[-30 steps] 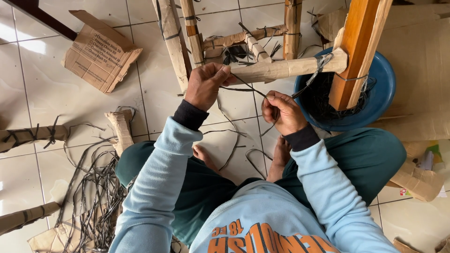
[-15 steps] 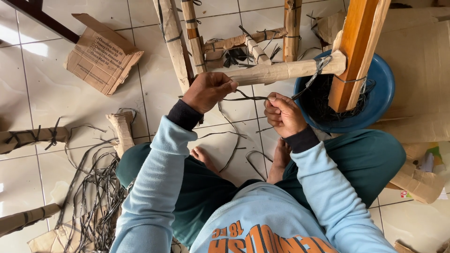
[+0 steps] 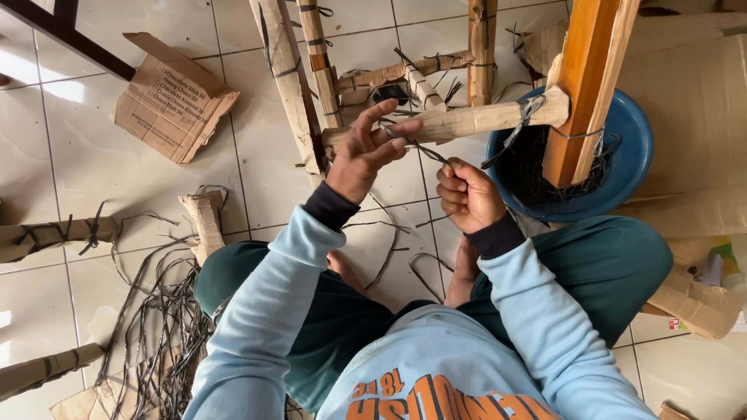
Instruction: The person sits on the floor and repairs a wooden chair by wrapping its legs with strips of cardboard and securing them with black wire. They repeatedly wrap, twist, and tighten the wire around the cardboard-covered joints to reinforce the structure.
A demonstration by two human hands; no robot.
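A person sits cross-legged on the pale tiled floor [image 3: 93, 148], working on a frame of wooden bars wrapped in brown paper. The left hand [image 3: 366, 152] is raised with fingers spread and loosely curled, its fingertips hooking a thin dark binding strand [image 3: 424, 149] just below the horizontal paper-wrapped wooden crossbar [image 3: 475, 120]. The right hand [image 3: 467, 194] sits lower and to the right, closed in a pinch on the same strand. The strand runs on a slant between the two hands, rising from the right hand's grip toward the left fingertips, and both hands lie just in front of the crossbar, whose long axis runs left to right across the view. The left hand is the nearer one to the bar, almost touching its wrapped end where it meets an upright post. Behind the crossbar's right end stands an orange-brown bare wooden post [image 3: 587, 85], tied with dark strands, over a round blue plastic basin [image 3: 634, 148] holding more dark strands. A loose tangle of the same strands [image 3: 167, 327] lies on the floor to the left, and a flattened brown cardboard box [image 3: 171, 101] lies farther off.
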